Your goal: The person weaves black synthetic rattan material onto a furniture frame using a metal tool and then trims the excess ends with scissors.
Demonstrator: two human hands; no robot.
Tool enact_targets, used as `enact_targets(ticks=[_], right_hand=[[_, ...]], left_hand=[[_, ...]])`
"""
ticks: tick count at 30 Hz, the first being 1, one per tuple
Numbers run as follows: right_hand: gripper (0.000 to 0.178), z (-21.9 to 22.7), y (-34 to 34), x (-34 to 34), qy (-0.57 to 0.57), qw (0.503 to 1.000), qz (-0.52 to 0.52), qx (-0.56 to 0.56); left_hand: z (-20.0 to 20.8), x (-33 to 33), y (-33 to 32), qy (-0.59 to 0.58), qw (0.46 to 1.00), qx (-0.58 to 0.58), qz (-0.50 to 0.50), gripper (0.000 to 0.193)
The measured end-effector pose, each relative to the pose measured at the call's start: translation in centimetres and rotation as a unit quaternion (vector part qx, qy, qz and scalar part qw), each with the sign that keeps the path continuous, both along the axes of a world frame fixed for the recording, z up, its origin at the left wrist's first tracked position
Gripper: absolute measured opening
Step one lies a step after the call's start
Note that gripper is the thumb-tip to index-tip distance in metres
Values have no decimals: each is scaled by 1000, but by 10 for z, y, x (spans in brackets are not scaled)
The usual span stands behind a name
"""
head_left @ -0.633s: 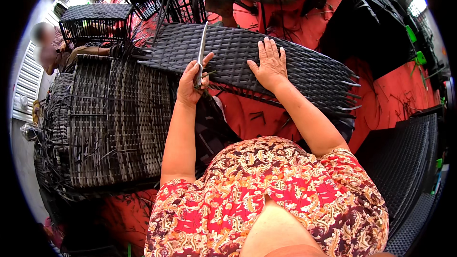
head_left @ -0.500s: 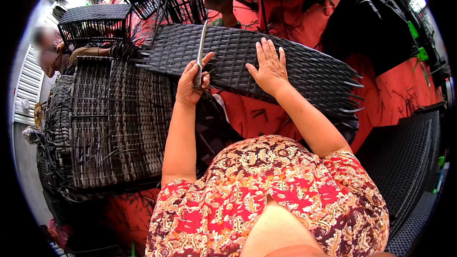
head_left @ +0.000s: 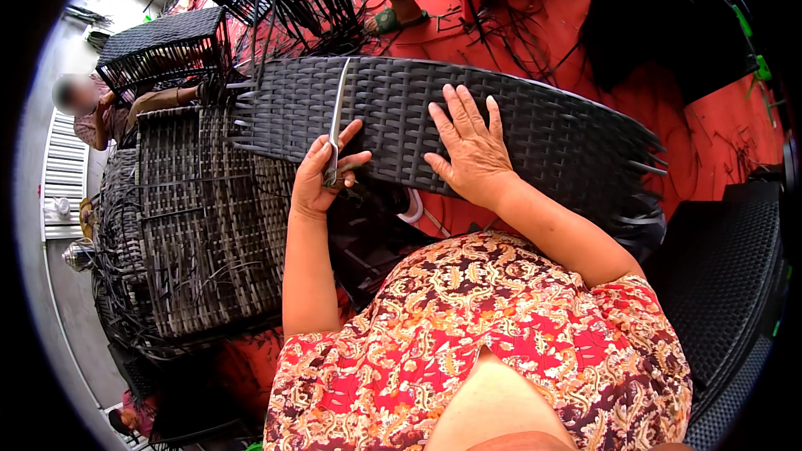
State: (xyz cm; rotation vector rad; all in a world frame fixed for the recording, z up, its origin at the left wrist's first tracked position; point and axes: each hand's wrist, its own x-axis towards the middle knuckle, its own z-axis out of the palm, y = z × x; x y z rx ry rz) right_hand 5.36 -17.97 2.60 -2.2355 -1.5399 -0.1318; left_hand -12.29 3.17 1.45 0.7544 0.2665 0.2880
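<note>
A long black woven panel (head_left: 393,117) lies across in front of me, with loose strand ends sticking out at both ends. My right hand (head_left: 472,146) rests on it palm down, fingers spread. Left of that, my left hand (head_left: 322,171) grips a long, slim, slightly curved metal tool (head_left: 339,104) by its lower end. The tool points up over the panel, its tip near the far edge. Its handle is mostly hidden in my fingers, so I cannot tell its exact kind.
A large brown-grey woven piece (head_left: 213,234) stands at left. Behind it is a black woven frame (head_left: 163,46), near a seated person (head_left: 92,113). Another person's sandalled foot (head_left: 397,18) is beyond the panel. Stacked black woven panels (head_left: 710,276) lie right. Loose strands litter the red floor (head_left: 535,42).
The view has shifted. The panel's right end has moved nearer me and looks blurred. The tool's tip no longer reaches past the panel's far edge. Both hands keep their poses.
</note>
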Motion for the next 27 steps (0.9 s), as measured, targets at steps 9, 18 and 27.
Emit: enact_targets(ticks=[9, 18, 27], right_hand=[[66, 13, -21, -23, 65, 995, 65, -26], [62, 54, -13, -21, 39, 988, 133, 68], [57, 31, 6, 1, -25, 994, 91, 51]], left_hand=[[-12, -22, -29, 67, 989, -34, 124, 15], [-8, -33, -43, 125, 978, -30, 166, 17], [-1, -35, -45, 128, 981, -26, 145, 21]])
